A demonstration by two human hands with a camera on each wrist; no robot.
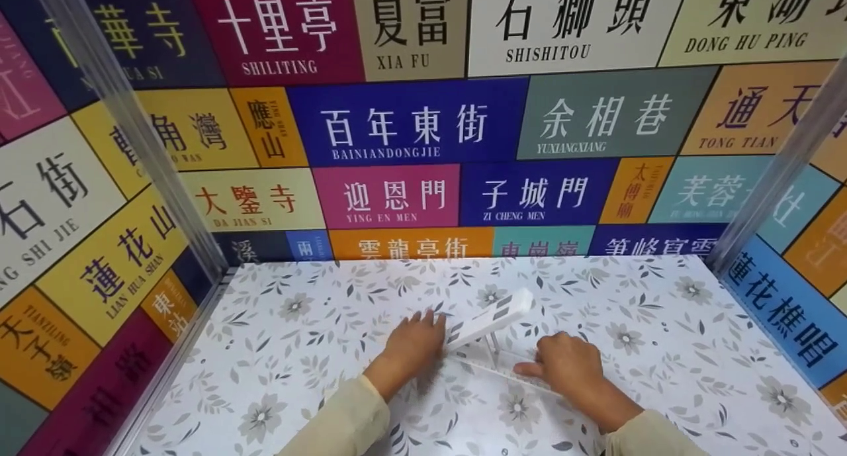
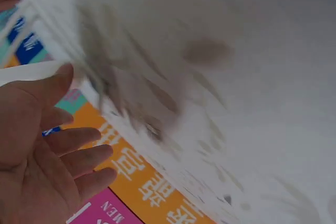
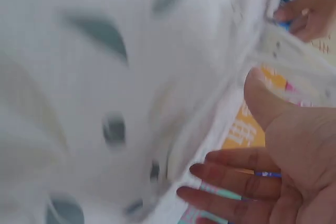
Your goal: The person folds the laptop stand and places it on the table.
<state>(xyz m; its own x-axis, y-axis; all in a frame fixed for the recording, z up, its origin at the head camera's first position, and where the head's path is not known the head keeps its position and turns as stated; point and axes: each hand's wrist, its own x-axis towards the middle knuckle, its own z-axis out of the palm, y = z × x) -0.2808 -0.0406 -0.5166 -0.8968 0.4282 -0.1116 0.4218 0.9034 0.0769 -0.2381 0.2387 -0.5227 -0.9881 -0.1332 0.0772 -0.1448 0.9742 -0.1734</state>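
Note:
A white folding stand [image 1: 493, 317] with grey pads stands on the table, its upper bar tilted up to the right. A thin strut [image 1: 493, 350] joins the bar to a see-through base [image 1: 529, 374]. My left hand [image 1: 413, 343] is at the stand's left end. In the left wrist view its thumb lies against the white bar [image 2: 31, 72] and the other fingers are loosely spread. By the base's right end is my right hand [image 1: 569, 366], thumb pointing left. The right wrist view shows this palm [image 3: 304, 156] with fingers extended, beside the pale stand [image 3: 294, 59].
The table [image 1: 265, 357] has a white cover with grey flowers and leaves. Around it rise panels [image 1: 410, 122] of coloured street-name signs. Clear corner posts [image 1: 132, 125] stand at the left and right back corners.

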